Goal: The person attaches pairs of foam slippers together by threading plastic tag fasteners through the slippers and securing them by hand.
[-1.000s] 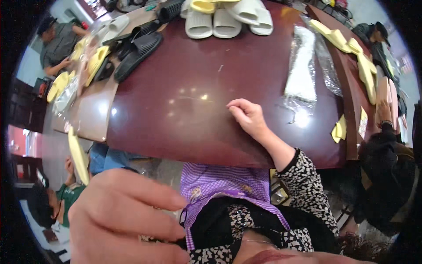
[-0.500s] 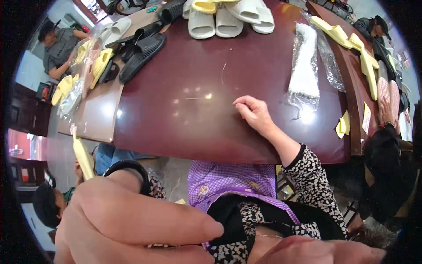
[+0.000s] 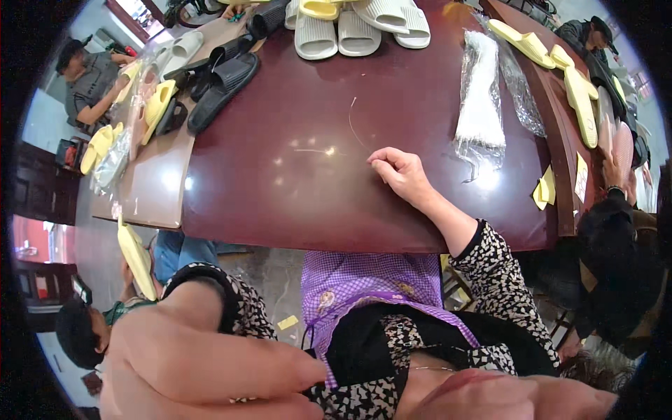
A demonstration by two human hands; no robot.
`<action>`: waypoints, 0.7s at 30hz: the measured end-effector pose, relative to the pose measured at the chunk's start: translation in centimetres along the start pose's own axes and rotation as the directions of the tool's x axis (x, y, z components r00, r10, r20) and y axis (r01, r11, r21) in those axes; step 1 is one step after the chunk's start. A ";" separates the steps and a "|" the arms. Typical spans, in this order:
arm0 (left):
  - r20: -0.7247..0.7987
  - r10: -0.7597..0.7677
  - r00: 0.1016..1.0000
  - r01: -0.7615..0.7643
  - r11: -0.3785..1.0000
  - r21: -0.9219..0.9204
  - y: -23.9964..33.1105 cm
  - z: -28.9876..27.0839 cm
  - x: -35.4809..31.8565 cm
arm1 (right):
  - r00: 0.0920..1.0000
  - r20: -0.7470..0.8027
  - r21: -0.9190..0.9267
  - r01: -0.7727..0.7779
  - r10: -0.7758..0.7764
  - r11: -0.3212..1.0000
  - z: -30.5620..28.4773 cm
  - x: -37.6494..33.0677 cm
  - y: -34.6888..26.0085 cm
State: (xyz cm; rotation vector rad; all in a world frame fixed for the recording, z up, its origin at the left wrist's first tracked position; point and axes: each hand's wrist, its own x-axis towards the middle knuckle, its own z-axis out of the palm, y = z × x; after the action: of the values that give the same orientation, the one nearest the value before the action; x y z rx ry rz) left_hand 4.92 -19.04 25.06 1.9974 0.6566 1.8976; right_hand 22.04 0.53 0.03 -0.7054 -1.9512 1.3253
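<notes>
My left hand (image 3: 203, 364) is raised very close in the lower left, large and slightly blurred. Its visible fingers stretch out to the right with nothing seen in them; the lower part is cut off by the frame's edge. Over the near middle of the dark red table (image 3: 280, 203), my right hand (image 3: 400, 173) has its fingers curled, thumb and forefinger pressed together. A thin pale thread (image 3: 351, 126) curves down toward these fingertips; whether they grip it, I cannot tell. Right of this hand lies a white bundle of strands (image 3: 479, 98) in clear plastic.
Grey-white slippers (image 3: 360, 35) with a yellow slipper (image 3: 319, 8) stand at the far edge. Black slippers (image 3: 224, 91) lie at the left, yellow slippers (image 3: 581, 105) on the right-hand table. Yellow paper slips (image 3: 544, 189) lie near the right edge. Several other people work around.
The view has shifted slightly, moving the table upward. My left hand has moved a little down and left. My right fingertips now appear closer to the thread's lower end.
</notes>
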 end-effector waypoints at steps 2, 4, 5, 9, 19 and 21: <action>-0.004 -0.004 1.000 0.004 1.000 -0.006 0.8 0.6 -0.4 | 1.000 -0.003 -0.009 0.017 -0.017 1.000 -0.3 -0.1 0.1; -0.020 -0.007 1.000 0.007 1.000 -0.014 0.5 0.2 -0.2 | 1.000 0.011 -0.008 0.000 0.000 1.000 0.0 -0.1 -0.1; -0.030 -0.009 1.000 0.008 1.000 -0.019 0.5 0.3 -0.4 | 1.000 0.022 -0.005 -0.017 0.017 1.000 0.2 -0.1 -0.2; -0.050 -0.020 0.999 0.019 0.999 -0.035 -0.3 2.3 0.0 | 0.999 0.030 0.000 -0.045 0.045 0.999 0.2 0.1 -0.2; -0.104 -0.035 0.994 0.029 0.998 -0.051 1.5 -1.9 -0.5 | 0.999 0.028 0.028 -0.047 0.046 0.998 0.2 -0.2 -0.6; -0.108 -0.043 0.993 0.036 0.997 -0.072 2.2 -2.2 -1.4 | 0.999 0.020 0.012 -0.031 0.031 0.999 -0.1 -0.3 -0.4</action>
State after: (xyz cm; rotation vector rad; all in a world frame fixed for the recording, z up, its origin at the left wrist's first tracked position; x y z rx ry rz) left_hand 2.90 -21.82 25.12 1.8357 0.6435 1.9894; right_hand 22.26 0.26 0.41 -0.7219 -1.9537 1.3667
